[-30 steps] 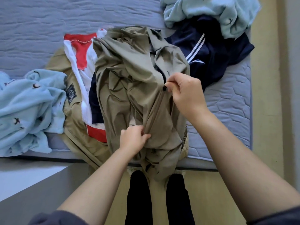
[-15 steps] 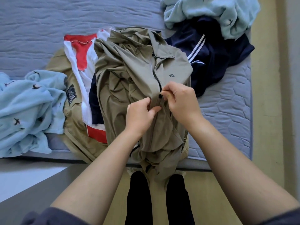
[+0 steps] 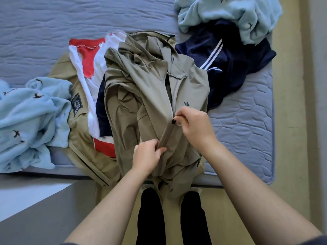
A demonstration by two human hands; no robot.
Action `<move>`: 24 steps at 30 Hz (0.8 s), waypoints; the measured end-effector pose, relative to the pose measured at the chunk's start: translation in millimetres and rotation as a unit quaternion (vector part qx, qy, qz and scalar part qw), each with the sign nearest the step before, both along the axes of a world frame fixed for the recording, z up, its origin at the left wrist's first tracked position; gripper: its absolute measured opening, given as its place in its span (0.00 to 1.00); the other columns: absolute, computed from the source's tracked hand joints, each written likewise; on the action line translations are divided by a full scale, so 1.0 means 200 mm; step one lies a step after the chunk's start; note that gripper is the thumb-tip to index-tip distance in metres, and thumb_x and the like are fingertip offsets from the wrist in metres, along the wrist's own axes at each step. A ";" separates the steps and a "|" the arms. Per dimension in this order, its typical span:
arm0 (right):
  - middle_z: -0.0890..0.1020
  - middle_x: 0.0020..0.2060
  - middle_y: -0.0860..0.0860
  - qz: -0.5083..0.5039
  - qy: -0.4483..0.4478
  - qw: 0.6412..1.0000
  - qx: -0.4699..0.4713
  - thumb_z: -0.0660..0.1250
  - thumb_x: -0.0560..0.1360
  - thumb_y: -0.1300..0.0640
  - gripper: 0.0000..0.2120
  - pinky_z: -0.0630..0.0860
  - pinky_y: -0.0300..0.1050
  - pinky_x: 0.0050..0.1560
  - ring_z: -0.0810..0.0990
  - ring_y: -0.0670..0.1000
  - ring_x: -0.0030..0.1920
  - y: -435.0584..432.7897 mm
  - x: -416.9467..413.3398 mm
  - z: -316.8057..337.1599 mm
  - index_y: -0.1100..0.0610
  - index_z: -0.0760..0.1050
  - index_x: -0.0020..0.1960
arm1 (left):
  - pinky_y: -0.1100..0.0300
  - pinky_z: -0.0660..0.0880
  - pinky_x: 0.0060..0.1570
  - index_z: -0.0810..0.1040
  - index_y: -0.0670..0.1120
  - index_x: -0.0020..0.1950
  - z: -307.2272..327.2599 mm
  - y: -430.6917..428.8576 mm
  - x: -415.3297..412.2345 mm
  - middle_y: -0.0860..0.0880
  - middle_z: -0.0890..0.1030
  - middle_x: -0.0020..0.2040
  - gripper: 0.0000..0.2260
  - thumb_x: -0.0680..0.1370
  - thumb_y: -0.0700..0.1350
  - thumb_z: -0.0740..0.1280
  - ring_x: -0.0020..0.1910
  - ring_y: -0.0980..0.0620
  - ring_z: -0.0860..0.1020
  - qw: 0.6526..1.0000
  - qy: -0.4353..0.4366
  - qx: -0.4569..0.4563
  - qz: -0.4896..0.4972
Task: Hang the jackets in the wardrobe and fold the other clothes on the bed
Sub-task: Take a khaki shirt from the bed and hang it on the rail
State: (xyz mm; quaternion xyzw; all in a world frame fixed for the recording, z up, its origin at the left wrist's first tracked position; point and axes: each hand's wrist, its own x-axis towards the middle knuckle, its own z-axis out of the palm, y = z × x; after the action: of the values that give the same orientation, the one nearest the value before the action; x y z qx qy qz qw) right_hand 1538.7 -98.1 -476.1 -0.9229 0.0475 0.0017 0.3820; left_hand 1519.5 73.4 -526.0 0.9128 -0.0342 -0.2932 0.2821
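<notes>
Our left hand has slid lower, gripping the crumpled khaki nylon jacket mid-frame on the grey quilted bed; our right hand pinches its black zipper pull.

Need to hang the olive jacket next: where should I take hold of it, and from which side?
Probably at the shoulders, either side of the collar, reaching from above. The jacket lies collar away from you, hem over the bed edge, so lifting there should let it hang straight.
</notes>
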 end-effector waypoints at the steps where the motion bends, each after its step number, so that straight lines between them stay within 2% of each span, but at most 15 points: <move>1: 0.81 0.34 0.53 -0.002 0.001 1.000 0.003 0.66 0.75 0.63 0.04 0.74 0.49 0.40 0.78 0.53 0.37 0.00 0.00 0.00 0.62 0.78 0.43 | 0.53 0.70 0.46 0.76 0.48 0.39 -0.02 0.02 -0.02 0.54 0.74 0.32 0.10 0.76 0.52 0.68 0.42 0.45 0.77 1.000 0.011 0.011 -0.006; 4: 0.80 0.34 0.52 0.000 0.005 1.000 0.013 0.66 0.75 0.63 0.04 0.74 0.47 0.40 0.78 0.52 0.37 0.01 -0.01 -0.02 0.62 0.78 0.43 | 0.54 0.69 0.47 0.77 0.50 0.42 -0.05 0.06 -0.05 0.57 0.72 0.32 0.07 0.76 0.52 0.67 0.45 0.46 0.78 0.999 0.032 0.037 -0.014; 7: 0.79 0.33 0.49 -0.010 0.004 0.999 0.030 0.66 0.75 0.64 0.04 0.73 0.43 0.39 0.77 0.48 0.35 0.02 -0.02 -0.02 0.61 0.78 0.42 | 0.54 0.69 0.47 0.77 0.49 0.42 -0.03 0.06 -0.03 0.55 0.74 0.33 0.08 0.76 0.52 0.67 0.46 0.45 0.78 0.998 0.041 0.048 -0.028; 9: 0.76 0.32 0.45 -0.023 -0.005 0.999 0.047 0.66 0.75 0.63 0.04 0.70 0.37 0.38 0.74 0.44 0.34 0.02 -0.01 -0.01 0.60 0.77 0.42 | 0.53 0.71 0.48 0.77 0.47 0.42 0.01 0.03 0.01 0.53 0.78 0.35 0.10 0.76 0.53 0.67 0.44 0.46 0.78 0.999 0.027 0.031 -0.028; 11: 0.76 0.32 0.44 -0.018 -0.009 0.999 0.051 0.66 0.75 0.63 0.04 0.69 0.35 0.38 0.73 0.43 0.33 0.03 0.01 0.00 0.59 0.77 0.42 | 0.51 0.73 0.47 0.77 0.45 0.42 0.07 -0.03 0.07 0.50 0.79 0.36 0.12 0.74 0.53 0.68 0.42 0.46 0.78 1.000 -0.006 -0.024 0.003; 13: 0.76 0.33 0.44 -0.015 -0.011 0.999 0.049 0.66 0.75 0.64 0.03 0.70 0.37 0.39 0.75 0.44 0.34 0.04 0.02 0.01 0.60 0.77 0.42 | 0.50 0.73 0.45 0.77 0.42 0.41 0.12 -0.08 0.14 0.47 0.79 0.35 0.13 0.74 0.51 0.70 0.40 0.44 0.78 0.996 -0.053 -0.065 0.027; 16: 0.79 0.33 0.49 -0.032 -0.028 0.998 0.042 0.65 0.75 0.64 0.04 0.73 0.44 0.40 0.77 0.49 0.36 0.03 0.03 0.02 0.62 0.77 0.42 | 0.50 0.72 0.43 0.76 0.41 0.38 0.17 -0.13 0.19 0.45 0.78 0.32 0.13 0.74 0.50 0.70 0.37 0.42 0.77 0.993 -0.088 -0.076 0.021; 20: 0.80 0.34 0.53 -0.032 -0.032 0.999 0.025 0.65 0.75 0.64 0.04 0.74 0.50 0.40 0.78 0.53 0.36 0.02 0.04 0.02 0.63 0.78 0.42 | 0.53 0.69 0.41 0.70 0.45 0.34 0.15 -0.09 0.18 0.49 0.75 0.30 0.14 0.75 0.49 0.69 0.34 0.45 0.75 0.991 -0.122 -0.045 -0.037; 24: 0.80 0.33 0.52 -0.048 -0.036 0.998 0.031 0.66 0.75 0.64 0.04 0.74 0.51 0.41 0.77 0.52 0.36 0.01 0.07 0.02 0.62 0.78 0.41 | 0.52 0.70 0.46 0.72 0.44 0.35 0.08 -0.02 0.14 0.49 0.75 0.32 0.14 0.76 0.50 0.67 0.36 0.46 0.75 0.992 -0.100 0.007 -0.077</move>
State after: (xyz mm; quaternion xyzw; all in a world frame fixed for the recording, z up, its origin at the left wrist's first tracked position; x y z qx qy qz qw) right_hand 1552.0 -95.5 -471.9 -0.9069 0.0779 -0.0484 0.4112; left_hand 1547.6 69.2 -509.5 0.9344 -0.1300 -0.2211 0.2473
